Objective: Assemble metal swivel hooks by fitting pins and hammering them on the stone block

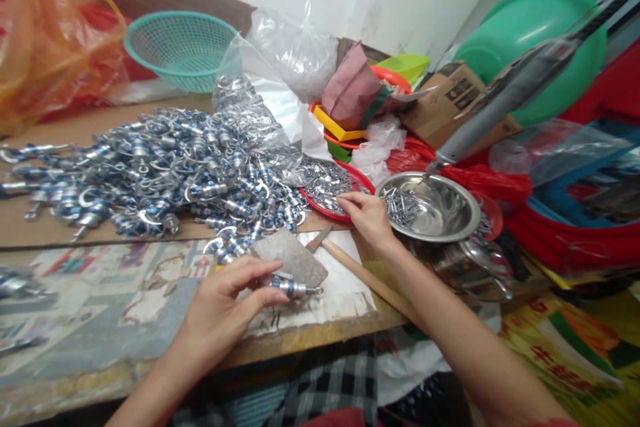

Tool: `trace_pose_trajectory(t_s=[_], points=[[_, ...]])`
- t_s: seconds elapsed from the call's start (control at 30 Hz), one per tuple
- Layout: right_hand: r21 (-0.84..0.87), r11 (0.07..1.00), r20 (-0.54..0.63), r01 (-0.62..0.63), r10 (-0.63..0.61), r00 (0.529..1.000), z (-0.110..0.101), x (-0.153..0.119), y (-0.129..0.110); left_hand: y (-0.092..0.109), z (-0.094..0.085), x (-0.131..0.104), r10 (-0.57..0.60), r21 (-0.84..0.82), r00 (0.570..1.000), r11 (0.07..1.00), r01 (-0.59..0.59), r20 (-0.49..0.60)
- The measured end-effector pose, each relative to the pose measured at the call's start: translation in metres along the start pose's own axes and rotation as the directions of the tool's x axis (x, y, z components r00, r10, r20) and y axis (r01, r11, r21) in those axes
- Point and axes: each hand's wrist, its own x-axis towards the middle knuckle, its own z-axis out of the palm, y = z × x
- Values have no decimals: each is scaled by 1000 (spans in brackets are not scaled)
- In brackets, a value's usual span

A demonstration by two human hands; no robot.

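My left hand [227, 303] grips a blue and silver metal fitting [293, 287] between thumb and fingers, over a flat grey stone block [290, 257]. The fingertips of my right hand [367, 217] are pinched together at the edge of a red tray [367, 180] of small metal pieces [325, 183]; whatever they hold is too small to make out. Just right of that hand stands a steel bowl [450, 203] with metal pins [401, 207] in it. A hammer with a wooden handle [363, 270] lies partly under my right forearm.
A large heap of blue and silver fittings [170, 167] covers the left back of the table. Behind it are a teal basket [183, 47] and plastic bags [295, 47]. A grey tool [505, 100] slants down over the steel bowl, with a cardboard box [440, 100] behind.
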Motion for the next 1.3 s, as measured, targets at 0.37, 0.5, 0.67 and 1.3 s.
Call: trace_pose_trajectory(t_s=[0.37,0.5,0.67,1.3], points=[[597,761,69,255,-365,928,-2,-87,-81,-4,5,-3,291,55,952,956,-286,-97],[568,783,44,254,-337,940,-2,-91,-79,-3,3,-5,300,54,953,953,-298,-43],[365,744,-49,560,-585,810,0,-100,-65,3,1,-6,76,-41,993,996,-80,-93],[318,677,-114,664,-668,736,-7,-102,-60,16,-7,-8,68,72,995,995,-74,77]])
